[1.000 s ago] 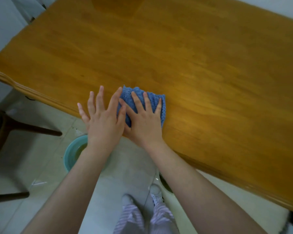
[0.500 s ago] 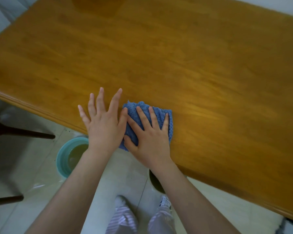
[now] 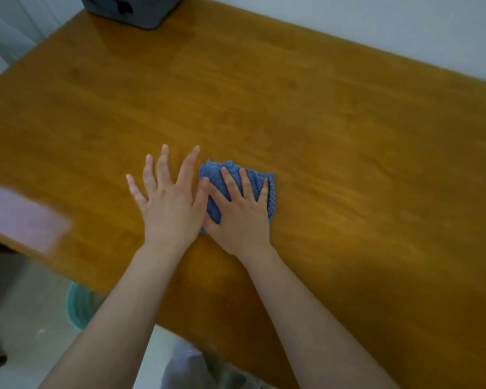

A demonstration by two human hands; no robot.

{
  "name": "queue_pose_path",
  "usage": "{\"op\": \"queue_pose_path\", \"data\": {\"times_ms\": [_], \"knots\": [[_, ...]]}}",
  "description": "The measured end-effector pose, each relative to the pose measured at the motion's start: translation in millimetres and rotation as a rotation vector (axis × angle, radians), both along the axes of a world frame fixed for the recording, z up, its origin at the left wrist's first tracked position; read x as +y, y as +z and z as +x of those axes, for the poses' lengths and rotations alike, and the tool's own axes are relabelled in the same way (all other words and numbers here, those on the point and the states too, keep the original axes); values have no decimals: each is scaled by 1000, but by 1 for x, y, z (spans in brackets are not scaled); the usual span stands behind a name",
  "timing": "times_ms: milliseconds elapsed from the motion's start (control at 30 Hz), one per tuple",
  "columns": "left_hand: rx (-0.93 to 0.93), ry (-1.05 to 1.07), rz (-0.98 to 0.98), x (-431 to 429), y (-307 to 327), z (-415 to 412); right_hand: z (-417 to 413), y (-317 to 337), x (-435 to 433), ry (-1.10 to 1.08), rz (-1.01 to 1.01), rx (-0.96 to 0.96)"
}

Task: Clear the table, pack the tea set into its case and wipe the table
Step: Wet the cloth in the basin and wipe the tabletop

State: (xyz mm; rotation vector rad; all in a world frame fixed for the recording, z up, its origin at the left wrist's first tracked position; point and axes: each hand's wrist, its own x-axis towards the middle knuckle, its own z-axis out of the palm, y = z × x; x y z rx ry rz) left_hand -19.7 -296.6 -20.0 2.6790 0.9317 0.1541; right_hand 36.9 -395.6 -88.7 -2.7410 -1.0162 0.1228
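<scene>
Pressing rather than clutching, the right hand (image 3: pixel 240 217) lies flat on the blue cloth (image 3: pixel 212 175). Its fingers are spread and almost straight, so the grip is fully open and pins the cloth down by weight alone. The left hand (image 3: pixel 170 211) is just as open, palm down on bare wood at the cloth's nine o'clock, with its thumb side against the cloth and the other hand.

The cloth sits bunched into a small pad on the tabletop (image 3: pixel 334 122), a little toward six o'clock from the middle and well in from the near edge. From where I stand this looks like the wiping stage. No tea things show on the wood, and a grey case (image 3: pixel 129 9) stands at the far corner, around eleven o'clock. A teal basin (image 3: pixel 76 307) is on the floor at seven o'clock, partly under the tabletop's edge.

With nothing curled round it, the pad could slide out from under the palm on a fast stroke or unfold and drag. A long push toward eleven might knock the case. A pull back past six o'clock would drop the cloth to the floor.
</scene>
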Motion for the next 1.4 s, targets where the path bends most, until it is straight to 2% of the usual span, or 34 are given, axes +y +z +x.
{"op": "queue_pose_path", "data": {"times_ms": [367,633,800,967,1200,1400], "knots": [[0,-116,-44,33,-20,152,193,4,31,-139,-33,-11],[18,-245,20,69,-29,263,337,3,65,-262,-43,-57],[19,-287,42,79,-33,310,397,2,69,-308,-45,-74],[10,-306,61,73,-34,330,440,3,66,-297,-44,-73],[-7,-287,7,32,-38,317,464,8,50,-262,-63,-38],[27,-287,12,14,-35,314,473,8,-21,-368,-87,-55]]}}
